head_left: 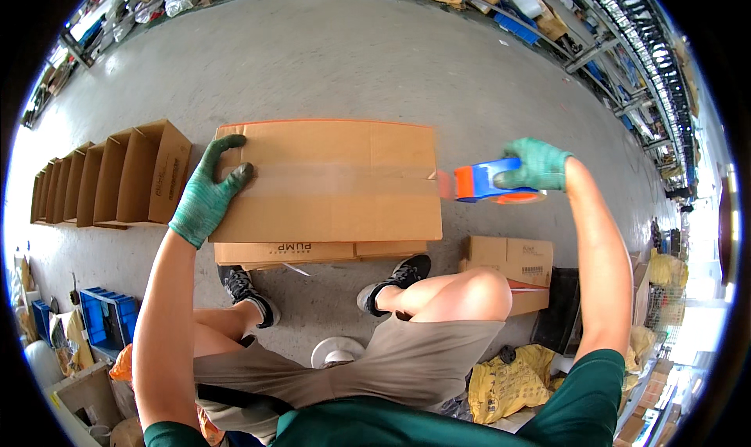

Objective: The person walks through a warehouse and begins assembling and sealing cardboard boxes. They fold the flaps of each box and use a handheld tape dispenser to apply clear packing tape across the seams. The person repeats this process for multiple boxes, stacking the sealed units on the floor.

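Observation:
A closed cardboard box (336,204) lies in front of my knees, with a strip of clear tape (305,179) along its middle seam. My left hand (210,187), in a green knit glove, grips the box's left end, thumb and a finger on its top. Off the right end, my right hand (536,165), gloved alike, is closed around a blue and orange tape dispenser (483,181). Tape stretches from the dispenser's orange front toward the box's right edge; that part is blurred. Another cardboard box (313,252) shows beneath the taped one.
Several open cardboard boxes (129,177) stand in a row at left. A closed carton (516,263) sits beside my right knee. Blue crates (109,318) are at lower left, a yellow sack (508,384) at lower right. Metal racks (618,71) line the right side.

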Available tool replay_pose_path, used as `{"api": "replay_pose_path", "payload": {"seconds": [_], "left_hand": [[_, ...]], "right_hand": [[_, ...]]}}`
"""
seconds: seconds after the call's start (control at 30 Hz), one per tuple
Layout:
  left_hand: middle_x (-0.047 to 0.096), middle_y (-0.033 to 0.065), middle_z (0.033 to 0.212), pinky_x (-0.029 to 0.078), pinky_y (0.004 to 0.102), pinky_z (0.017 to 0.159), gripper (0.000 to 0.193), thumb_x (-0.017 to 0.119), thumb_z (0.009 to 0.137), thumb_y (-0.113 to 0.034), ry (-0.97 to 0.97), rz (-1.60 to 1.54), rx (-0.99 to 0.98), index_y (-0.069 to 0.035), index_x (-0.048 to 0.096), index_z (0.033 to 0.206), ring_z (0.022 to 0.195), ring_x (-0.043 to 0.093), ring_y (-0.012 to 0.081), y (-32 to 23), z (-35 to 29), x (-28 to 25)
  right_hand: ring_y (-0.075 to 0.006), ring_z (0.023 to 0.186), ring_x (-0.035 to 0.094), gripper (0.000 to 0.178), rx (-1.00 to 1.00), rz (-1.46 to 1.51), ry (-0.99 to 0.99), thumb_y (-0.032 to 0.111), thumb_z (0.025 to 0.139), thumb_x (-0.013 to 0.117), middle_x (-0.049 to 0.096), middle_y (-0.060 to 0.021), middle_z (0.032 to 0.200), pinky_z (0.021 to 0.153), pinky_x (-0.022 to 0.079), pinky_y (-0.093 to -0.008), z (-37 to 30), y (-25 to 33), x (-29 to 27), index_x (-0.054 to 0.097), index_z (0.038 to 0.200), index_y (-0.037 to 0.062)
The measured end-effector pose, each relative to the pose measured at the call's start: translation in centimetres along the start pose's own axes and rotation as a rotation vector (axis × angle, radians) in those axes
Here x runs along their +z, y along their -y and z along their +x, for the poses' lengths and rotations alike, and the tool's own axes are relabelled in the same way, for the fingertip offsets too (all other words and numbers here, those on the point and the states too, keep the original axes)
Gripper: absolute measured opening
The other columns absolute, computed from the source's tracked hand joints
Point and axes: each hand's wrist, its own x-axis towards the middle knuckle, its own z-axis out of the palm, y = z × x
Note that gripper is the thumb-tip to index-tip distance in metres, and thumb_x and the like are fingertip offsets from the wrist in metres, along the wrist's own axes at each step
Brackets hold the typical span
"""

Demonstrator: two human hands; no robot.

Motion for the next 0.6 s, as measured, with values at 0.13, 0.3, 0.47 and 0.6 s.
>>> {"api": "replay_pose_path", "payload": {"seconds": [0.13,0.3,0.47,0.6], "left_hand": [[0.059,0.0069,0.122,0.046,0.0334,0.100,0.048,0.073,0.091,-0.027,0.000,-0.043,-0.013,-0.015,0.053,0.133,0.112,0.054,0.0178,-0.5,-0.1,0.4],[0.053,0.0086,0.131,0.045,0.0351,0.102,0.050,0.073,0.090,-0.026,-0.004,0.001,-0.003,-0.015,0.051,0.134,0.117,0.052,0.0207,0.0,-0.5,-0.6],[0.032,0.0122,0.158,0.034,0.0492,0.114,0.059,0.075,0.086,-0.031,-0.143,0.717,0.103,-0.016,0.050,0.138,0.140,0.039,0.0360,-1.3,0.0,0.1],[0.019,0.0083,0.165,0.011,0.0699,0.115,0.068,0.065,0.088,-0.053,-0.045,1.155,0.281,-0.024,0.046,0.147,0.151,0.014,0.0389,-6.2,0.8,3.9]], "right_hand": [[-0.0330,0.110,0.066,0.059,-0.159,0.070,-0.019,0.041,0.082,0.070,0.068,-0.0184,0.121,0.098,0.050,-0.0421,1.4,4.2,1.9,0.062,0.130,0.0086],[-0.0366,0.098,0.068,0.048,-0.140,-0.024,-0.036,0.037,0.083,0.068,0.070,-0.0204,0.108,0.087,0.053,-0.0442,0.5,10.4,1.7,0.066,0.122,0.0087],[-0.0375,0.086,0.070,0.022,0.028,-0.249,0.022,0.022,0.084,0.064,0.072,-0.0190,0.094,0.073,0.057,-0.0457,2.7,10.3,8.2,0.075,0.098,0.0091],[-0.0358,0.087,0.072,0.016,0.111,-0.151,-0.106,0.017,0.084,0.065,0.073,-0.0174,0.095,0.073,0.058,-0.0455,2.2,9.8,11.5,0.076,0.094,0.0087]]}}
